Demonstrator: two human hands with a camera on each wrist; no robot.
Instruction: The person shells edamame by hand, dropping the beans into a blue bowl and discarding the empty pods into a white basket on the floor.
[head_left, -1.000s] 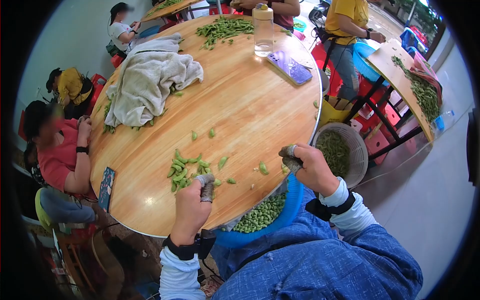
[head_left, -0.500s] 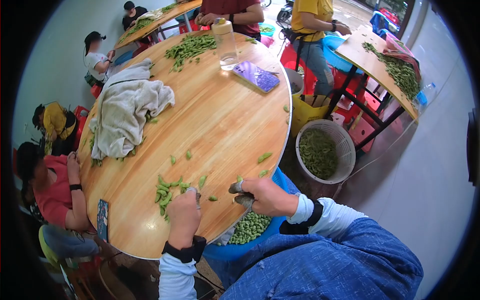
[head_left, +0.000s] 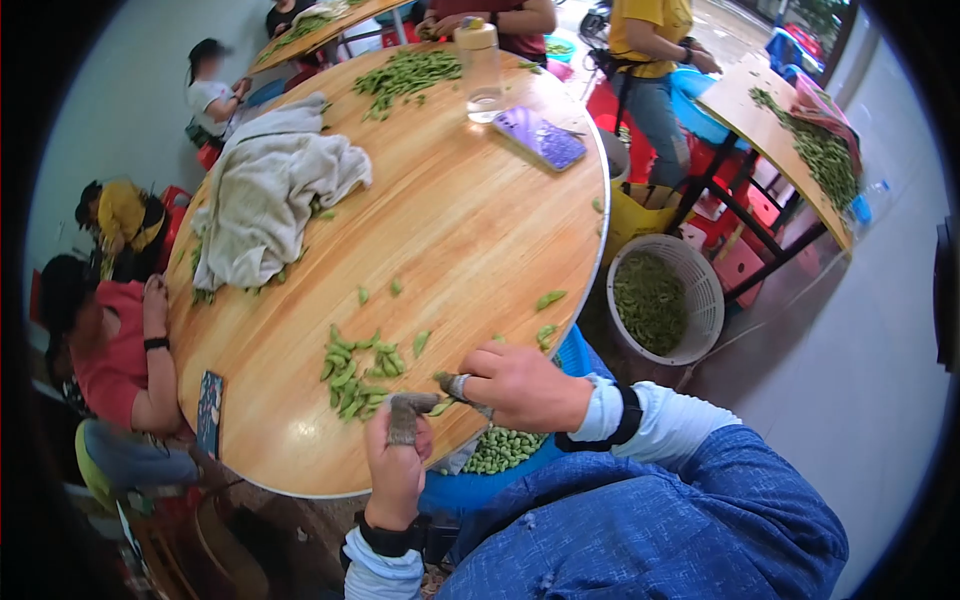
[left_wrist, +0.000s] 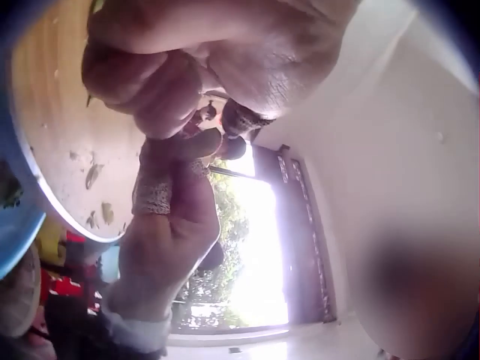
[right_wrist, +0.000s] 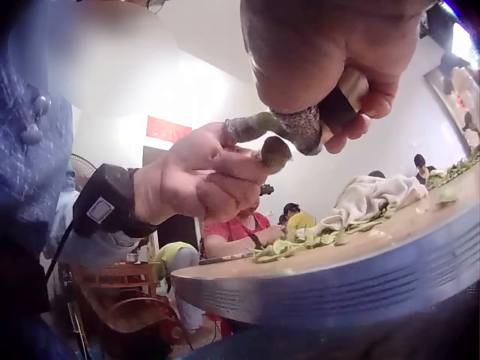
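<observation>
Finger wraps cover some fingertips of both hands, which meet over the near table edge. A green pod lies between them in the head view. My left hand pinches one end with wrapped fingers. From the other side my right hand, its fingers curled, grips the pod's other end; the exact contact is partly hidden. Loose pods lie beyond the left hand on the wooden table. Shelled green beans fill a blue basin below the edge.
On the table are a grey cloth, a pod heap, a bottle, a purple phone and a dark patterned phone-like object. A white basket stands on the floor at right. Several people sit or stand around.
The right hand has moved left, toward the left hand. My left hand has turned from the loose pods toward the right hand, and a pod now shows between them. The head view has shifted.
</observation>
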